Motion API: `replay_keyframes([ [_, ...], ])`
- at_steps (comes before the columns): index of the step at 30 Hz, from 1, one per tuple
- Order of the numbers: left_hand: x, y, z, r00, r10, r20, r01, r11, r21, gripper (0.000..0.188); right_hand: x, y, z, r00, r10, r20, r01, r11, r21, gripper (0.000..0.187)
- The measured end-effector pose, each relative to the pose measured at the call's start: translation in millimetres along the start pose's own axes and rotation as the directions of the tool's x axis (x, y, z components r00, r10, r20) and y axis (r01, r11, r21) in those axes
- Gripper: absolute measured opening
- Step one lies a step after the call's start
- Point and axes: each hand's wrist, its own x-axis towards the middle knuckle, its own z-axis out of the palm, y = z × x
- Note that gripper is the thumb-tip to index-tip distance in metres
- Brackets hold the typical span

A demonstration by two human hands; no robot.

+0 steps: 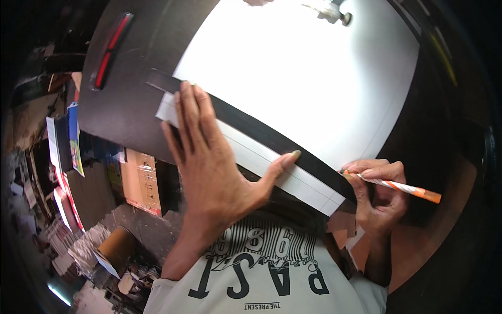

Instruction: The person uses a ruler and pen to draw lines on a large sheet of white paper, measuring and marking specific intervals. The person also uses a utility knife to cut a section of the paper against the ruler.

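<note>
A large white sheet of paper [293, 89] lies on a dark work surface, its middle washed out by bright light. Across its near part runs a long black straightedge [261, 135], slanting down to the right. My left hand [209, 162] presses flat on it, fingers stretched and thumb apart. Below the straightedge shows a white strip of the paper [308, 191] with thin ruled lines. At the straightedge's right end, my right hand [384, 206] pinches an orange-and-white striped pen [400, 186]. The pen's tip meets the straightedge's far edge and is partly hidden by the fingers.
A red-and-black bar-shaped piece [111, 52] is on the dark surface at far left. A metal fitting [330, 11] stands at the sheet's far edge. Down to the left are a cardboard box [141, 183], a brown roll [116, 245] and stacked papers.
</note>
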Motion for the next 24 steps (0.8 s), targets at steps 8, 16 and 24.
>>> replay_keyframes([
  [8, -2, 0, -6, 0.999, -0.037, -0.025, 0.033, 0.990, -0.138, 0.137, 59, -32, 21, 0.965, -0.224, 0.135, 0.247, 0.950, -0.193, 0.014],
  [16, -7, -3, -4, 0.996, -0.050, -0.079, 0.026, 0.961, -0.274, 0.131, 130, -12, 116, 0.941, -0.101, 0.323, 0.090, 0.995, 0.050, 0.016],
  [24, -8, -7, -4, 0.994, -0.037, -0.098, 0.000, 0.935, -0.354, 0.123, 151, -5, 148, 0.897, 0.016, 0.442, -0.039, 0.998, 0.043, 0.018],
])
